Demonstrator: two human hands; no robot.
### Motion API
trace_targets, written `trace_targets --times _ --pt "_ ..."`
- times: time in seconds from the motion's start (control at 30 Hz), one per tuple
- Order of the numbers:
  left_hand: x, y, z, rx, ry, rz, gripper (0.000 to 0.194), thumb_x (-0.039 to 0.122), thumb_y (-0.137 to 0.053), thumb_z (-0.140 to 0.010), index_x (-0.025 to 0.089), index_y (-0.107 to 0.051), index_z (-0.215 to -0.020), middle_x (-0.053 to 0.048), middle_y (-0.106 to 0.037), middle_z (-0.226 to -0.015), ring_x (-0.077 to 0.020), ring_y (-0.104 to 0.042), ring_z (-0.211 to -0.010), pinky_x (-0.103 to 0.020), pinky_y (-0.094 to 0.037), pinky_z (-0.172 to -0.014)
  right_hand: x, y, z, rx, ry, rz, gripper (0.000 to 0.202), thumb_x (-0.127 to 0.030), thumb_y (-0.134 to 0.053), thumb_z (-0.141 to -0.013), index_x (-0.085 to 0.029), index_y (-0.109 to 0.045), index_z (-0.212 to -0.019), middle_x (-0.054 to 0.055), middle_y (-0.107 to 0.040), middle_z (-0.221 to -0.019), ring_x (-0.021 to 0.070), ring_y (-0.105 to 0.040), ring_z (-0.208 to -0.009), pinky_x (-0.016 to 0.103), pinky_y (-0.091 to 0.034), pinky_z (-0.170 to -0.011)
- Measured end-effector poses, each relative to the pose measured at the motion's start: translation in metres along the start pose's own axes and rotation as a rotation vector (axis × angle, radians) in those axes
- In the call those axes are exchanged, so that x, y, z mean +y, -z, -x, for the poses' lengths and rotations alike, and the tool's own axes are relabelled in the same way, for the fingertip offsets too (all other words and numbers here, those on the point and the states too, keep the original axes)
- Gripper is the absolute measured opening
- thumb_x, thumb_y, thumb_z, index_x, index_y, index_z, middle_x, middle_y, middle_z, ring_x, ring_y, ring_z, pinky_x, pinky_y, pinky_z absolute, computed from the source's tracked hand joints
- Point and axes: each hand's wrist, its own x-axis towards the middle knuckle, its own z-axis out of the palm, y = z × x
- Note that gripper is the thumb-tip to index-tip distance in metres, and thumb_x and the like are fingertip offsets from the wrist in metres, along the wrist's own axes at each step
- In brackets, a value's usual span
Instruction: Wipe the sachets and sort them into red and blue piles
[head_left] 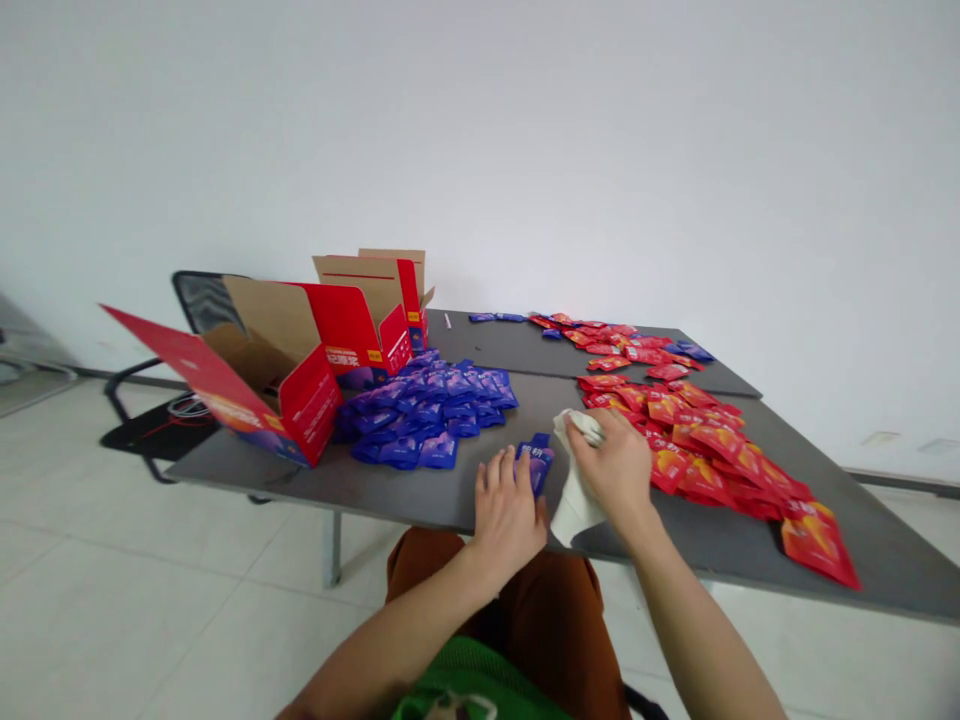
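My left hand (506, 510) lies on the grey table with its fingers stretched out, touching a single blue pouch (538, 462). The palm side of that hand is hidden. Close by on the right, my right hand (616, 462) is closed on a white cloth (576, 500), whose lower end hangs down toward the table's front edge. To the left of my hands lies a pile of blue pouches (431, 405). A pile of red pouches (697, 440) spreads out to the right of my right hand.
Open red cartons (309, 405) stand along the table's left side, flaps up. Farther back, more red pouches (604, 340) and some blue ones (694, 350) lie on a second table (495, 347). A black chair (161, 430) is beyond the left edge.
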Motion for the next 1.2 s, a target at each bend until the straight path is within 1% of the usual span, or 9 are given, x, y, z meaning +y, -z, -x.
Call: trace_targets --times 0.07,0.13,0.27,0.37,0.5,0.63,0.73,1.0,1.2 --pt "0.004 -0.007 -0.009 -0.057 -0.004 -0.005 0.071 0.036 -0.055 -0.084 0.005 -0.032 -0.144 -0.026 -0.041 -0.142 -0.0347 -0.042 -0.128 -0.053 -0.033 -0.104 0.000 0.029 0.007 0.150 0.020 -0.117 0.022 -0.042 -0.059 -0.086 -0.021 -0.064 -0.080 0.002 -0.063 -0.077 0.0170 -0.059 -0.072 0.027 -0.040 -0.064" --pt "0.006 -0.013 -0.017 -0.106 0.046 -0.030 0.061 0.032 -0.049 -0.088 0.001 -0.038 -0.139 -0.030 -0.048 -0.134 -0.0346 -0.048 -0.124 -0.051 -0.037 -0.100 -0.003 0.053 0.016 0.251 0.045 -0.203 0.018 -0.039 -0.063 -0.084 -0.022 -0.064 -0.081 0.002 -0.063 -0.077 0.0166 -0.058 -0.071 0.028 -0.042 -0.066" --pt "-0.005 -0.013 -0.022 -0.082 0.241 0.018 0.040 0.016 -0.028 -0.095 0.007 -0.049 -0.129 -0.022 -0.066 -0.106 -0.0246 -0.066 -0.097 -0.036 -0.049 -0.085 -0.013 0.074 0.037 0.246 0.107 -0.320 0.010 -0.034 -0.066 -0.082 -0.024 -0.063 -0.080 0.002 -0.063 -0.076 0.0171 -0.057 -0.069 0.031 -0.044 -0.067" --pt "-0.022 -0.006 -0.022 -0.006 0.376 0.156 0.037 0.012 -0.032 -0.093 0.012 -0.052 -0.123 -0.015 -0.070 -0.091 -0.0223 -0.069 -0.083 -0.032 -0.050 -0.077 -0.021 0.058 0.047 0.116 0.145 -0.420 0.010 -0.033 -0.065 -0.083 -0.024 -0.063 -0.080 0.002 -0.063 -0.077 0.0176 -0.058 -0.071 0.031 -0.045 -0.068" --pt "-0.043 -0.001 -0.026 0.083 0.494 0.602 0.029 0.013 -0.037 -0.090 0.014 -0.061 -0.107 -0.013 -0.070 -0.095 -0.0218 -0.067 -0.088 -0.033 -0.051 -0.078 -0.034 0.003 0.049 -0.090 0.132 -0.526 0.016 -0.036 -0.059 -0.087 -0.022 -0.064 -0.080 0.002 -0.063 -0.077 0.0163 -0.059 -0.074 0.027 -0.045 -0.069" --pt "-0.053 -0.004 -0.030 -0.198 0.688 1.214 0.024 0.016 -0.042 -0.088 0.011 -0.063 -0.098 -0.008 -0.069 -0.077 -0.0160 -0.064 -0.063 -0.029 -0.053 -0.061 -0.047 -0.054 0.053 -0.231 0.108 -0.410 0.020 -0.039 -0.056 -0.088 -0.021 -0.064 -0.084 0.002 -0.063 -0.084 0.0159 -0.060 -0.081 0.025 -0.043 -0.073" --pt "-0.057 -0.003 -0.029 -0.337 0.709 1.404 0.017 0.015 -0.052 -0.083 0.012 -0.064 -0.095 -0.004 -0.066 -0.068 -0.0129 -0.061 -0.055 -0.028 -0.054 -0.058 -0.049 -0.075 0.055 -0.362 0.063 -0.195 0.024 -0.044 -0.052 -0.090 -0.022 -0.062 -0.086 0.002 -0.063 -0.086 0.0169 -0.061 -0.079 0.025 -0.041 -0.067" --pt "-0.067 0.003 -0.026 -0.460 0.718 1.497 0.027 0.010 -0.041 -0.091 0.010 -0.060 -0.110 -0.010 -0.069 -0.083 -0.0159 -0.067 -0.065 -0.036 -0.057 -0.066 -0.023 -0.068 0.028 -0.471 -0.151 0.234 0.030 -0.047 -0.048 -0.091 -0.020 -0.062 -0.096 0.008 -0.063 -0.094 0.0197 -0.062 -0.078 0.028 -0.040 -0.064" --pt "-0.078 0.003 -0.026 -0.514 0.667 1.684 0.020 0.010 -0.058 -0.081 0.009 -0.066 -0.100 -0.012 -0.070 -0.084 -0.0183 -0.068 -0.069 -0.036 -0.057 -0.071 -0.038 -0.046 0.048 -0.398 0.026 -0.019 0.029 -0.047 -0.047 -0.092 -0.024 -0.063 -0.089 0.002 -0.062 -0.086 0.0163 -0.060 -0.080 0.024 -0.037 -0.067"
